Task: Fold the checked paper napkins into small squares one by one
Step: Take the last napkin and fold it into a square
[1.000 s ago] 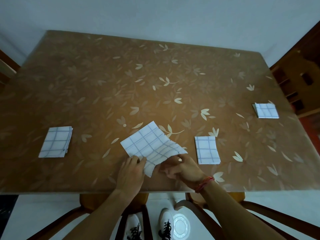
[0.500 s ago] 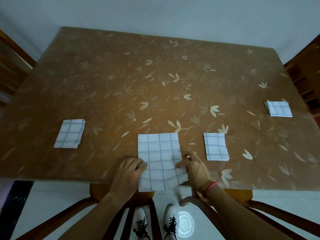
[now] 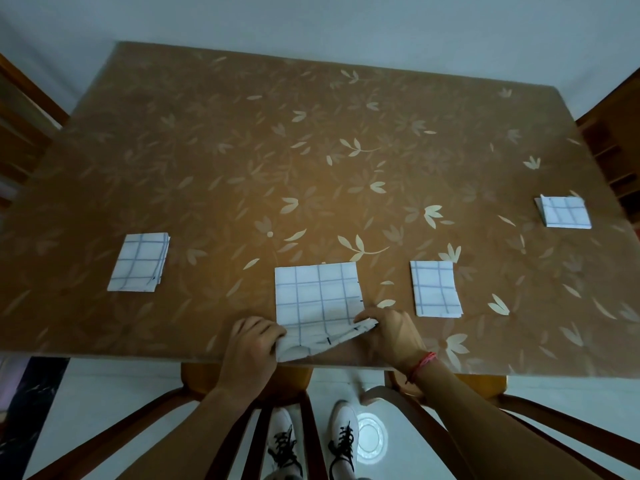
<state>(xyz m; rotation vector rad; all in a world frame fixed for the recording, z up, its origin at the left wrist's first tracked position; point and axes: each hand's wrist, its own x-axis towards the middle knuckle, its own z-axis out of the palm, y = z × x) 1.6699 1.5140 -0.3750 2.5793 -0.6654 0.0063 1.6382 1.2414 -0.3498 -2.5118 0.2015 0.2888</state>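
A white napkin with blue checks [image 3: 318, 296] lies at the near edge of the brown leaf-patterned table [image 3: 311, 161]. My left hand [image 3: 251, 348] pinches its near left corner. My right hand [image 3: 391, 332] grips its near right corner, and the near edge is lifted and curling upward. A folded napkin [image 3: 434, 289] lies just right of it. A stack of napkins [image 3: 140, 262] sits at the left and another folded stack [image 3: 565, 212] at the far right.
Wooden chairs [image 3: 284, 382] stand under the near table edge, with my white shoes [image 3: 313, 441] on the pale floor between them. More wooden furniture flanks the table at the left [image 3: 24, 126] and right [image 3: 613, 140]. A pale wall lies behind.
The napkin went from held crooked in the air to lying flat and square on the table. Both hands have since taken its near corners and lifted the near edge.
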